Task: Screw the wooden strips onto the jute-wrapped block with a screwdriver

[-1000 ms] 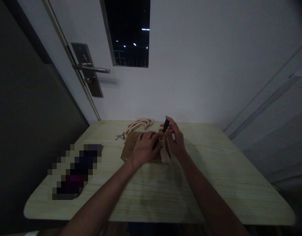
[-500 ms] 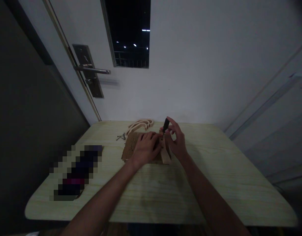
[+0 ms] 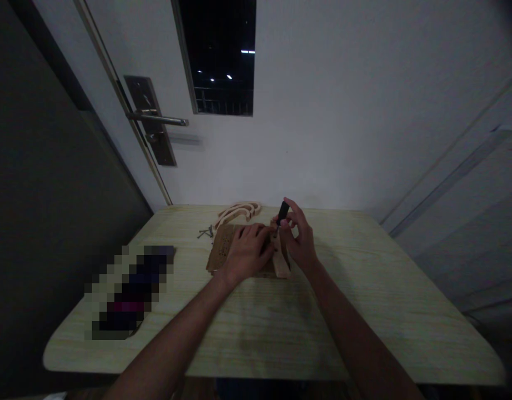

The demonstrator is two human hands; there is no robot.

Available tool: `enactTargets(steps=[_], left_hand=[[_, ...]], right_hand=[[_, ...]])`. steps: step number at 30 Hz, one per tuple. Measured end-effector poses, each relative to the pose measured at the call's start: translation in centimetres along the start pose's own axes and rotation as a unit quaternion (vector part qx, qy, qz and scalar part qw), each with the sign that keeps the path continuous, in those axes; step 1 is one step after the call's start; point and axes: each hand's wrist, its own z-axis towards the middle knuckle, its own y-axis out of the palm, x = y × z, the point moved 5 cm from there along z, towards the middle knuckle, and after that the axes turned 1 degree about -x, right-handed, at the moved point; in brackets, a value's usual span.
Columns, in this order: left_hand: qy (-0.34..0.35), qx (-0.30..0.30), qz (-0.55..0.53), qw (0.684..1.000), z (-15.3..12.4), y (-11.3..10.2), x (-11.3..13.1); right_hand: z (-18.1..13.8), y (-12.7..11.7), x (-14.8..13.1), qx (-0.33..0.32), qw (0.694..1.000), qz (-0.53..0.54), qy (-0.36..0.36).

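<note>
fingers (image 3: 290, 221) hold screwdriver (image 3: 282, 213) upright (tip down)

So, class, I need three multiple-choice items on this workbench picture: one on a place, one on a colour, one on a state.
1. Where do the loose screws lie?
A. left of the wooden board
B. by the table's near edge
C. on the floor

2. What colour is the screwdriver handle?
A. red
B. black
C. yellow

3. How is the left hand?
A. raised in the air
B. pressed flat on the board
C. on the door handle

Answers: A, they sit beside the board's left corner; B, the handle in the right hand is dark; B, the palm rests on the wood.
</note>
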Motion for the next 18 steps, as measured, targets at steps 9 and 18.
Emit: enactTargets(steps=[9, 18], left_hand=[[0.001, 0.004, -0.006, 1.000, -0.03, -0.11, 0.05], [-0.006, -0.001, 0.003, 1.000, 0.06, -0.05, 0.07]], right_hand=[[-0.21, 0.32, 0.10, 0.014, 1.000, 0.015, 0.005], [0.04, 0.27, 0.72, 0.021, 1.000, 0.017, 0.011]])
